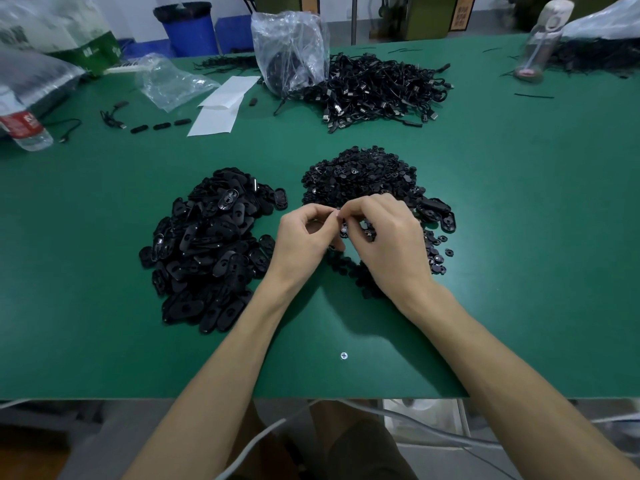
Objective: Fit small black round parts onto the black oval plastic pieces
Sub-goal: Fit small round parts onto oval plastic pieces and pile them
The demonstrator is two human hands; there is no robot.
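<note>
A heap of black oval plastic pieces (pixel 211 247) lies on the green table to the left of my hands. A heap of small black round parts (pixel 360 174) lies just beyond them. My left hand (pixel 304 237) and my right hand (pixel 388 237) meet fingertip to fingertip above the near edge of the round parts, fingers curled. They pinch something small and dark between them; what it is stays hidden by the fingers. A few oval pieces (pixel 436 211) with round parts on them lie to the right of my right hand.
A tangle of black cables (pixel 381 88) and a clear plastic bag (pixel 291 50) sit at the back. White paper sheets (pixel 221 105), a water bottle (pixel 24 128) and more bags are at back left. A screw head (pixel 343 356) is set in the table (pixel 519 237) near its front edge.
</note>
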